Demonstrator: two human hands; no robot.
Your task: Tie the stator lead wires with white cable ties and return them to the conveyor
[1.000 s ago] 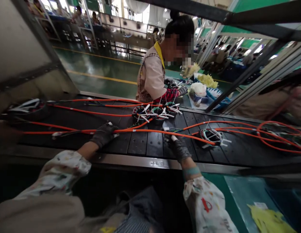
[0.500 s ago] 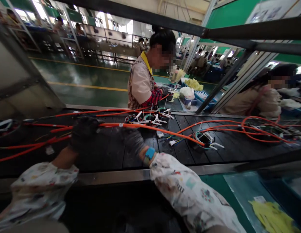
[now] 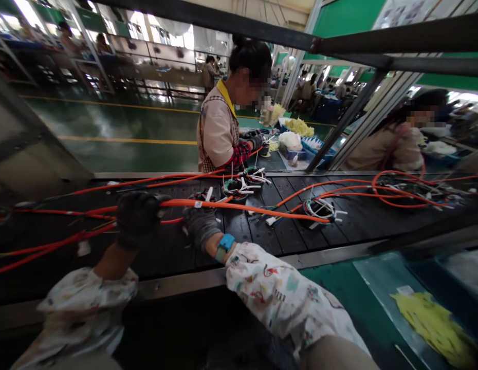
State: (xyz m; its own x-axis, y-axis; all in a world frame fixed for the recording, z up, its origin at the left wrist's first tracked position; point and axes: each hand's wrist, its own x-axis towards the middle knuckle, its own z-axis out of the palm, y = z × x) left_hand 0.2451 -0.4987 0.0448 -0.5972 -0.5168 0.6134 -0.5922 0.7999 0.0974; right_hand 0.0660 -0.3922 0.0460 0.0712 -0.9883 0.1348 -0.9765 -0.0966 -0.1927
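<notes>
Orange-sleeved cables [image 3: 254, 209] run across the dark slatted conveyor [image 3: 258, 241]. My left hand [image 3: 139, 218], in a dark glove, is closed around a bundle of them. My right hand [image 3: 200, 224], also gloved, is at the cables just right of it, fingers curled on a lower orange length; its fingertips are partly hidden. Just behind it lies a dark round wire-wound part [image 3: 202, 196] with a white tube. Two similar wound coils, one nearer [image 3: 236, 188] and one farther [image 3: 256, 176], lie beyond. The upper cable, with a small white tag [image 3: 198, 204], reaches another coil [image 3: 318, 209] at right.
Across the conveyor a co-worker [image 3: 219, 128] handles a similar part; another person [image 3: 393, 139] sits at right. More looped orange cables [image 3: 401, 190] lie on the right. A metal edge [image 3: 185, 283] runs in front of me. Yellow pieces [image 3: 427, 318] lie at lower right. Dark frame bars [image 3: 350, 97] cross above.
My right hand has moved slightly left, closer to my left hand, and is less blurred. My left hand still grips the cables. The view has shifted a little.
</notes>
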